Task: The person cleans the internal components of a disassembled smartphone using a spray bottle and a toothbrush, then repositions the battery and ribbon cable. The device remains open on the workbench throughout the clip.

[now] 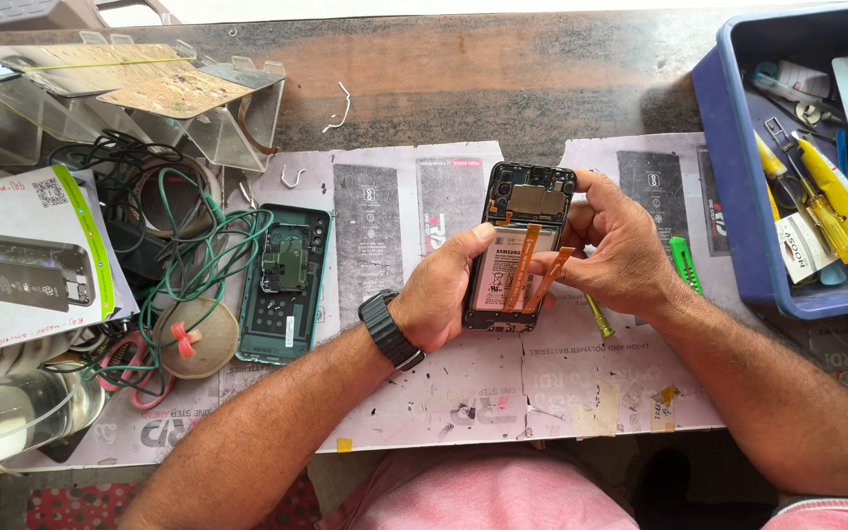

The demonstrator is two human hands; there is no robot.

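My left hand point(444, 294) grips the opened phone point(520, 245) above the worktop point(542, 79); my right hand's point(620, 250) fingers point(547, 263) pinch its orange ribbon cable point(552, 280).

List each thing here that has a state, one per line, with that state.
Opened phone: back off, battery exposed, held above the table.
Orange flex ribbon: one end lifted, pinched.
Left hand: grips the phone's side.
Right hand: pinches the ribbon.
Teal back cover: detached, inside up.
Blue bin: open, tools inside.
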